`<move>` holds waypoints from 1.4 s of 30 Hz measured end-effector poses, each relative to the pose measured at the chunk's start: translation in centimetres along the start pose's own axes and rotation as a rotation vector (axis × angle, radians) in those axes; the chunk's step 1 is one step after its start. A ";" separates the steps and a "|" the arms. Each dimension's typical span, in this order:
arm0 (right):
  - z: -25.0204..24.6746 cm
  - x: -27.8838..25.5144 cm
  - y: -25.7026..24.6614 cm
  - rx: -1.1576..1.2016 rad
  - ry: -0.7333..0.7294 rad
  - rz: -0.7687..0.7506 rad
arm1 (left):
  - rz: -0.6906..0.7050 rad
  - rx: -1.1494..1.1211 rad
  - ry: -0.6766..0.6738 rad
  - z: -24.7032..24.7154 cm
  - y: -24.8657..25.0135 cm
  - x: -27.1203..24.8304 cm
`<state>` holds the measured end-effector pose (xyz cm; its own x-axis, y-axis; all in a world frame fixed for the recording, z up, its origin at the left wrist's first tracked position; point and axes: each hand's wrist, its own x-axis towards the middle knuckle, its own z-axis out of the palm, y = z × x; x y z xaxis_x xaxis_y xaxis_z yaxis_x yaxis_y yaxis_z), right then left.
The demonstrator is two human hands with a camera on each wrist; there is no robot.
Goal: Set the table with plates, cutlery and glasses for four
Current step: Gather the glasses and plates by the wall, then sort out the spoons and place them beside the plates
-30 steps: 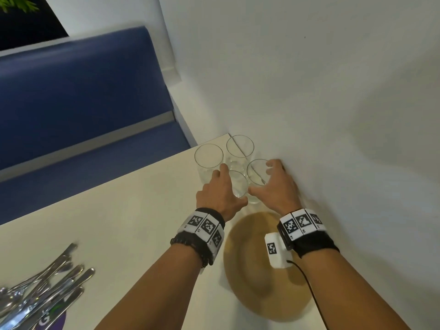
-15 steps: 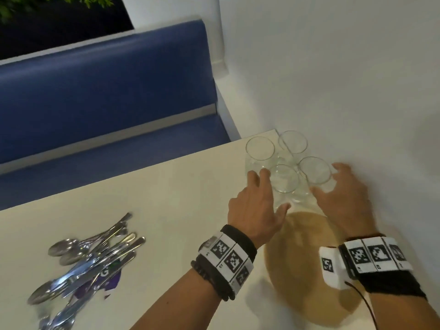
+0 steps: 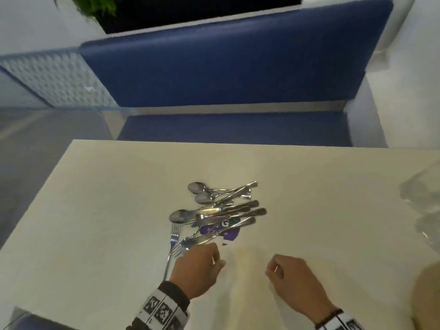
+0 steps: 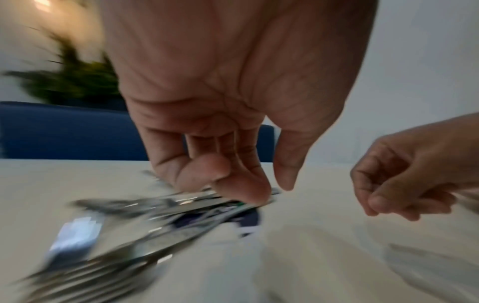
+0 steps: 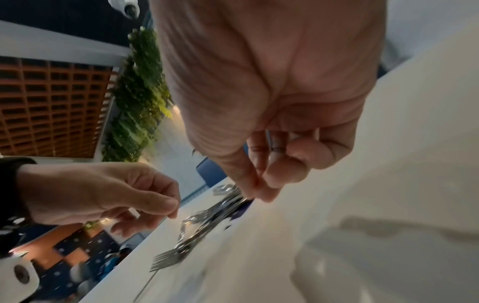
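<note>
A pile of spoons, knives and forks [image 3: 219,210] lies mid-table on a purple packet [image 3: 228,232]; one fork [image 3: 175,234] sticks out toward me. My left hand [image 3: 215,256] hovers at the pile's near end with loosely curled fingers, holding nothing. In the left wrist view the left hand [image 4: 269,190] has its fingertips just above the blurred cutlery [image 4: 155,215]. My right hand [image 3: 273,267] hangs to the right of the pile, loosely curled and empty. The clear glasses [image 3: 421,198] stand blurred at the right edge. A tan plate [image 3: 428,296] shows at the lower right.
The cream table [image 3: 95,210] ends at a blue bench [image 3: 226,60] on the far side. A white wall runs along the right. A plant [image 3: 95,5] hangs at the top left. The table's left edge drops to the floor.
Both hands have left the cluster of glasses by the wall and moved left to the cutlery pile. The view has swung left, pushing glasses and plate to the right edge.
</note>
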<state>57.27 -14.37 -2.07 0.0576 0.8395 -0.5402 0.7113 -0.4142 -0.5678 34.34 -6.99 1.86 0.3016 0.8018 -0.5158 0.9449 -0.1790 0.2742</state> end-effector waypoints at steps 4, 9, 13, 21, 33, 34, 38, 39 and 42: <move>2.2 7.2 -7.6 -0.065 0.152 -0.066 | -0.185 -0.142 0.132 -1.7 -8.9 0.8; -0.3 16.5 -13.8 -0.290 0.324 -0.181 | -0.195 -0.216 0.143 -2.8 -13.8 3.5; -0.8 19.7 -14.5 -0.555 0.220 -0.154 | -0.102 -0.250 0.114 -2.6 -14.5 4.6; 0.6 18.1 -12.6 -0.545 0.249 -0.197 | -0.019 -0.319 0.112 -2.5 -14.4 6.5; -0.8 17.0 -12.6 -0.381 0.133 -0.100 | 0.052 -0.415 0.066 -2.3 -12.3 7.3; -0.9 16.6 -12.7 -0.363 0.152 -0.112 | 0.071 -0.439 0.067 -2.3 -12.1 7.3; 0.5 13.0 -15.0 -0.174 0.161 -0.172 | 0.106 -0.682 0.045 -2.4 -11.0 7.4; 1.4 12.1 -15.8 -0.077 0.117 -0.176 | 0.094 -0.766 0.036 -2.5 -10.7 7.3; 4.0 10.4 -17.7 0.056 -0.049 -0.212 | -0.035 -1.117 0.011 -2.4 -10.4 7.2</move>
<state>42.46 0.28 -0.16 -0.1240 0.8926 -0.4335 0.6641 -0.2500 -0.7046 26.41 2.01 -2.73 0.2712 0.8022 -0.5319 0.3061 0.4520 0.8378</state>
